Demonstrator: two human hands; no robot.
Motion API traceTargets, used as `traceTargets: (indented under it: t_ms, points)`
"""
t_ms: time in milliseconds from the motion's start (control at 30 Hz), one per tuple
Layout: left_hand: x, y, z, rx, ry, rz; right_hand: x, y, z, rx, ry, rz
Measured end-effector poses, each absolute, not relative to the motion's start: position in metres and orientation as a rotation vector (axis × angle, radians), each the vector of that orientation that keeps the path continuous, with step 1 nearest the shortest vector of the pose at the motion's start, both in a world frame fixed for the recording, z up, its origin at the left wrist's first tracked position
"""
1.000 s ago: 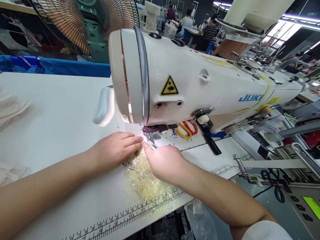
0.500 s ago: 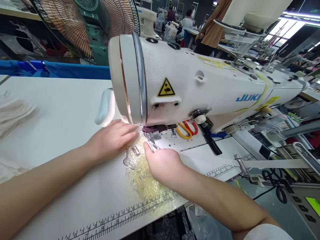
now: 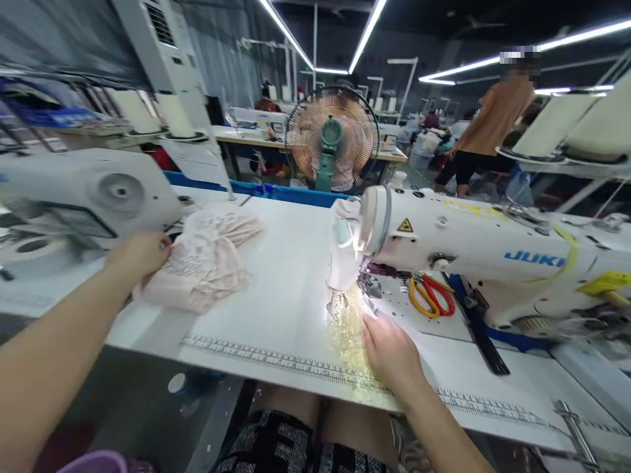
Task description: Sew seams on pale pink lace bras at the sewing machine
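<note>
On the left, my left hand (image 3: 142, 255) is at the edge of a heap of pale pink fabric pieces (image 3: 204, 263). Its fingers are curled together, and what they pinch is hidden. My right hand (image 3: 394, 355) rests beside the needle area of a white sewing machine (image 3: 473, 236), with thumb and finger closed on a slim metal tool (image 3: 371, 305) that looks like tweezers. A pale piece (image 3: 342, 263) lies left of the needle, under the lamp's glare. Yellowed clear tape (image 3: 350, 338) covers the tabletop just left of my right hand.
Orange-and-red-handled scissors (image 3: 431, 295) and a black-handled tool (image 3: 486, 341) lie under the machine arm. A printed ruler (image 3: 276, 360) runs along the table's front edge. Another machine (image 3: 89, 194) stands left. Behind are a fan (image 3: 331, 138) and a standing person (image 3: 503, 118).
My left hand has left the needle area and reached far left to the fabric heap. My right hand stays near the needle. The view has swung left and widened.
</note>
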State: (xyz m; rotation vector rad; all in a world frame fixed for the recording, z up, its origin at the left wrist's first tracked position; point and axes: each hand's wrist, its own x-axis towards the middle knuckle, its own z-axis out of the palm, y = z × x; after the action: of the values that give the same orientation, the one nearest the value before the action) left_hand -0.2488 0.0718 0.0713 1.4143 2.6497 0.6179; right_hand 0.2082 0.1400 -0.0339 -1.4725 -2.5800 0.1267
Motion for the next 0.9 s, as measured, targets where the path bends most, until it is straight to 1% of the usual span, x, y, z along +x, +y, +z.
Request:
traceTargets:
  t_ms: [133,267,333,433,500,567,633,733,767,800,900]
  points:
    - [-0.229,0.059,0.076,1.249,2.705,0.72,0.206,0.135,-0.032,-1.445,-2.549,0.138]
    - [-0.216,0.05,0.086,1.14,2.682,0.913,0.205,0.129,-0.031,-1.393,-2.481,0.181]
    - [-0.21,0.044,0.097,1.122,2.63,1.083,0.205,0.128,-0.031,-1.379,-2.453,0.186]
    - [-0.193,0.042,0.115,1.044,2.504,1.447,0.206,0.128,-0.031,-1.366,-2.412,0.216]
    - [-0.175,0.043,0.122,0.941,2.331,1.686,0.206,0.127,-0.03,-1.355,-2.366,0.252]
    - [-0.15,0.044,0.119,0.833,2.069,1.837,0.202,0.12,-0.028,-1.343,-2.313,0.289]
    - [-0.117,0.04,0.103,0.756,1.791,1.876,0.194,0.103,-0.028,-1.256,-2.223,0.513]
    - [-0.06,0.025,0.063,0.697,1.506,1.816,0.178,0.064,-0.031,-0.92,-2.029,1.169]
    - [-0.042,0.018,0.049,0.66,1.409,1.785,0.174,0.05,-0.033,-0.836,-1.968,1.322]
    - [-0.025,0.011,0.035,0.539,1.244,1.76,0.172,0.037,-0.034,-0.802,-1.916,1.459]
    - [0.008,-0.01,0.004,0.413,1.136,1.692,0.178,0.01,-0.038,-0.854,-1.8,1.78]
